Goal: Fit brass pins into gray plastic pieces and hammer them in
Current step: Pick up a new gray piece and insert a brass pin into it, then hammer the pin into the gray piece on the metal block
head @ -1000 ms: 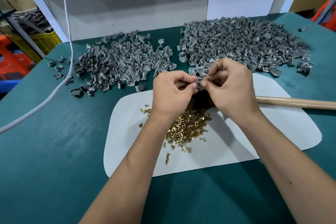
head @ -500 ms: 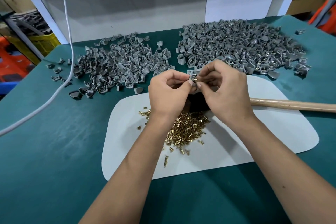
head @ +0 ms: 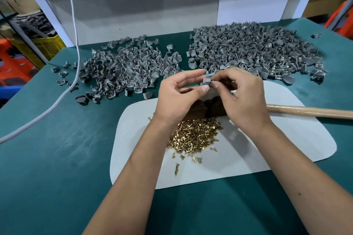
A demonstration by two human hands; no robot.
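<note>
The green table [head: 57,158] spreads under everything, and I take the white mat [head: 248,149] lying on it as my landmark. Beyond the mat's far right edge sits the bigger heap of gray plastic pieces [head: 254,51]; beyond its far left corner lies the smaller, looser heap [head: 126,68], with a few strays scattered off to its left. A white cable [head: 74,44] drops down from above and trails across the table left of the mat, past that smaller heap. A wooden handle [head: 309,111] lies across the mat's right side and runs out of view. On the mat's middle sits a dark block [head: 206,108], and just nearer to me the pile of brass pins [head: 194,135] glints, with some loose ones strewn toward the mat's near edge. Above the block, over the mat's far edge, my left hand [head: 179,99] pinches one gray piece [head: 207,81] between thumb and forefinger, other fingers loosely spread, while my right hand [head: 242,95] pinches the same piece from the other side, fingers curled in tight.
</note>
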